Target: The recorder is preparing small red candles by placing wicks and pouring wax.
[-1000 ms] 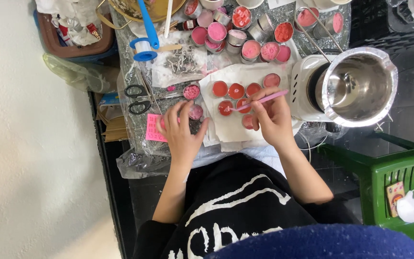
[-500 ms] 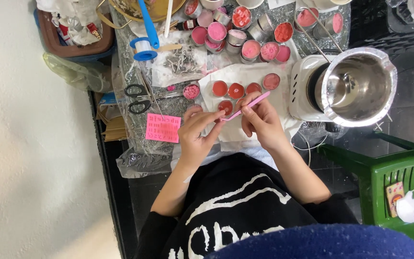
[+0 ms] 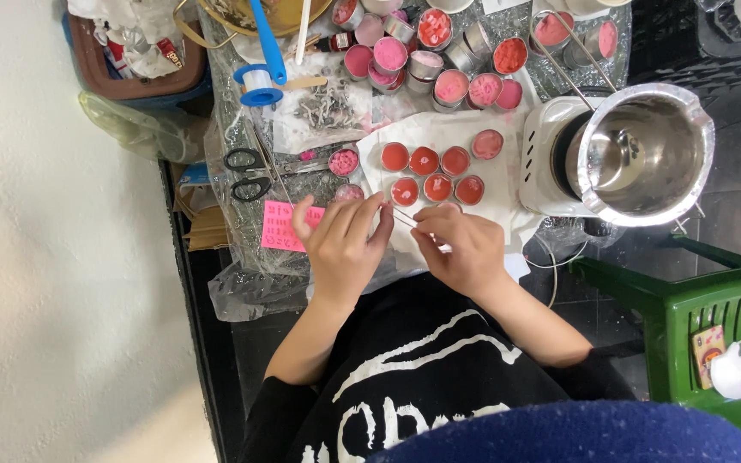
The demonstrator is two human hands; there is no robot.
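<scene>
My left hand [image 3: 343, 244] and my right hand [image 3: 460, 249] meet just below a white paper sheet [image 3: 508, 184]. Between their fingertips runs a thin pale stick [image 3: 401, 217], pinched at each end by thumb and fingers. Several small round tins of red wax [image 3: 436, 187] stand in two rows on the paper, right above the hands. A pink card [image 3: 278, 227] lies partly under my left hand. The pink tool from before is out of sight, possibly hidden in my right hand.
A steel pot [image 3: 641, 154] sits on a white heater [image 3: 540, 146] at the right. Black scissors [image 3: 246, 176], a blue spool [image 3: 257, 86] and several pink-filled tins [image 3: 439, 51] crowd the back. A green plastic chair [image 3: 713, 326] stands at the lower right.
My right hand drew back from the red tins toward my body. My left hand came off the pink card to meet it, and both now pinch the thin stick.
</scene>
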